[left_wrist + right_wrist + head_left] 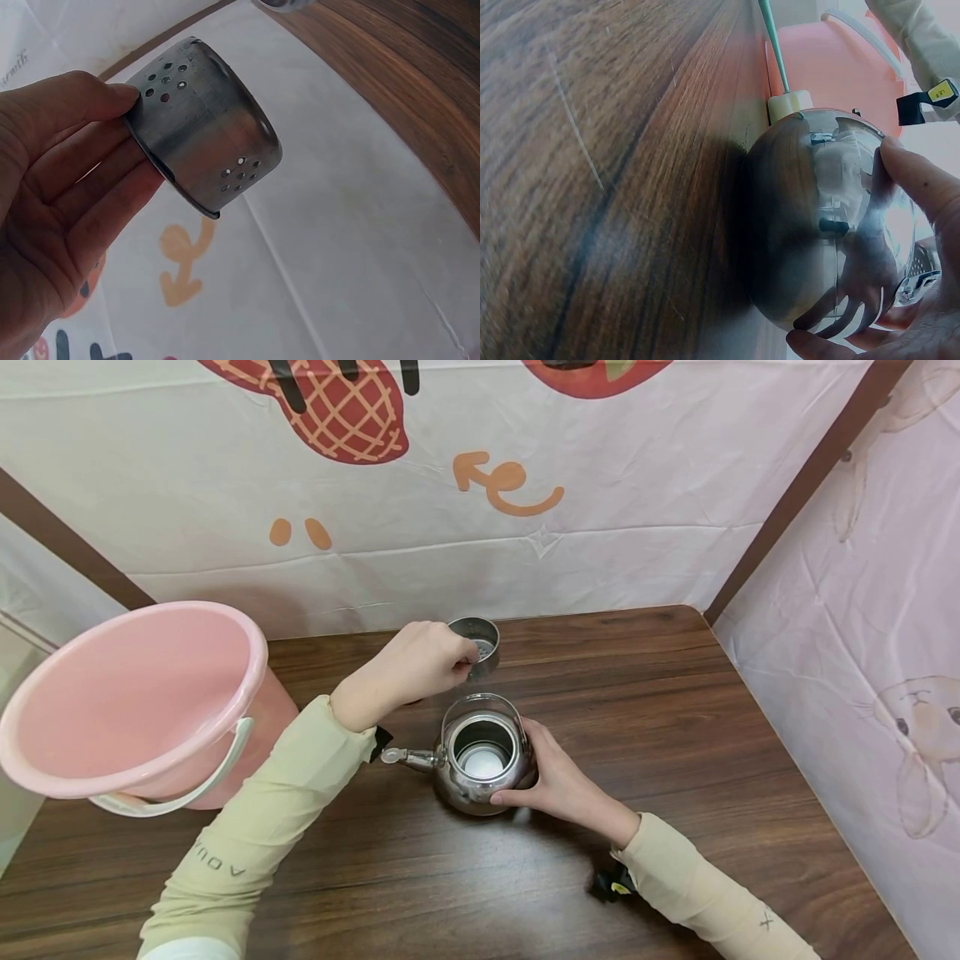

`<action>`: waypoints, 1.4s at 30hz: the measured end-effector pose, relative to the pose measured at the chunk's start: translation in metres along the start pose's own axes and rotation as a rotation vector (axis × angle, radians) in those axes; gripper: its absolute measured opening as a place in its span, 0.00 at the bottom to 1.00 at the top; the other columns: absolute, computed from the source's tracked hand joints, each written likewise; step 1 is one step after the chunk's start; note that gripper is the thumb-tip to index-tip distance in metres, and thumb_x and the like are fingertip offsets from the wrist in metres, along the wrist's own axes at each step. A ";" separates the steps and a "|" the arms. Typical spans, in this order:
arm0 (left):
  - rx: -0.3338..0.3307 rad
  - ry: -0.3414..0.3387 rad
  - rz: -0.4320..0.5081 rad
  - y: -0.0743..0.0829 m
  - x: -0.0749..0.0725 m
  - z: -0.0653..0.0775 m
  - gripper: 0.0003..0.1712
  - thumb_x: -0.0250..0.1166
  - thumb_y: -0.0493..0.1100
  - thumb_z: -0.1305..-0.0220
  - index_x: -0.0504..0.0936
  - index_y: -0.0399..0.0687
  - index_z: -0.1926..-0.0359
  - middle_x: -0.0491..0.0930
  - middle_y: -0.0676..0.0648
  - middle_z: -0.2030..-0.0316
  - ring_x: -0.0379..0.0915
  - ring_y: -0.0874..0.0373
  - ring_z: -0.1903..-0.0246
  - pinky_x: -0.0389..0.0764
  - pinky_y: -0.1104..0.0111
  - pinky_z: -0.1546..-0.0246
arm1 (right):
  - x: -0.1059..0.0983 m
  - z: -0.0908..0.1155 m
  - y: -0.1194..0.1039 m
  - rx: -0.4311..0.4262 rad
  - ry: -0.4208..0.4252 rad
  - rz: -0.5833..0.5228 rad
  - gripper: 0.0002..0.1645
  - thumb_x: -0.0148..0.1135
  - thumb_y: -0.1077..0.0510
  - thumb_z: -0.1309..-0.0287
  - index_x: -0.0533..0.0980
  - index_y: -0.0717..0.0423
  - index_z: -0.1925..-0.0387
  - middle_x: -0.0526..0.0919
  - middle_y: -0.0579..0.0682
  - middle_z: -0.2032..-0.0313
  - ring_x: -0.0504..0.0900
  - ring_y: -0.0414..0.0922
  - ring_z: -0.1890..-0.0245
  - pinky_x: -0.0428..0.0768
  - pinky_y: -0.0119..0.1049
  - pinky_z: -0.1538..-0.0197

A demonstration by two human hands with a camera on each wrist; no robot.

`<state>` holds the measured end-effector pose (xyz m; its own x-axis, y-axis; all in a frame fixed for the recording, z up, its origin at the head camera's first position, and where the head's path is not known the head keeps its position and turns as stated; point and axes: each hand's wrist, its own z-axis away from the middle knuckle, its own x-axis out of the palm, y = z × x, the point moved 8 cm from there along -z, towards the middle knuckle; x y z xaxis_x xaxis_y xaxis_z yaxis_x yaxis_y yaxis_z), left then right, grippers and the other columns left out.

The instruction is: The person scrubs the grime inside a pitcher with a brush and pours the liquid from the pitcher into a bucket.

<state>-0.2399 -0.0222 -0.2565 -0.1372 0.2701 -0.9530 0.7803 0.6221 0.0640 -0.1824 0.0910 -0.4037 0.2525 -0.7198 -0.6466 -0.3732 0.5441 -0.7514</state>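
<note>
Up behind the kettle, my left hand (420, 664) pinches the rim of a metal tea strainer (487, 647). In the left wrist view, the strainer (202, 127) is tilted, with clusters of small holes, its rim between my thumb and fingers (124, 202). A shiny steel kettle (468, 789) stands upright on the table without a lid, its spout to the left and its handle raised. My right hand (558, 777) holds the kettle's right side, thumb in front. The right wrist view has the kettle body (802, 225) close up, with thumb (915, 172) and fingers spread round it.
A large pink bucket (277, 710) with a pale handle stands at the left on the wooden table (637, 693). Past the kettle, the right wrist view shows a white block-like head (789, 103) on a green stick. Printed cloth (420, 560) hangs behind.
</note>
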 end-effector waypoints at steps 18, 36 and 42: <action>-0.069 -0.057 0.006 -0.022 0.015 -0.005 0.19 0.58 0.29 0.60 0.58 0.52 0.90 0.51 0.57 0.88 0.50 0.59 0.84 0.55 0.68 0.83 | 0.000 0.000 0.001 0.012 -0.005 0.003 0.57 0.76 0.44 0.69 0.57 0.56 0.38 0.64 0.52 0.43 0.64 0.44 0.41 0.63 0.42 0.40; -0.121 -0.118 0.014 -0.043 0.033 -0.006 0.12 0.60 0.31 0.58 0.71 0.49 0.87 0.62 0.56 0.88 0.57 0.58 0.83 0.63 0.65 0.81 | 0.000 -0.001 0.003 0.010 -0.003 0.007 0.58 0.75 0.43 0.69 0.56 0.57 0.37 0.64 0.53 0.42 0.64 0.45 0.41 0.63 0.43 0.39; -0.121 -0.141 0.015 -0.050 0.040 -0.005 0.15 0.61 0.31 0.56 0.67 0.50 0.89 0.58 0.56 0.88 0.54 0.59 0.83 0.58 0.67 0.80 | 0.000 -0.001 0.002 0.011 -0.008 0.005 0.59 0.75 0.43 0.69 0.56 0.58 0.37 0.64 0.54 0.42 0.63 0.46 0.40 0.62 0.43 0.39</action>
<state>-0.2877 -0.0391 -0.2969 -0.0327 0.1793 -0.9833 0.7014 0.7049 0.1052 -0.1840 0.0915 -0.4054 0.2577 -0.7135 -0.6515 -0.3645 0.5527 -0.7495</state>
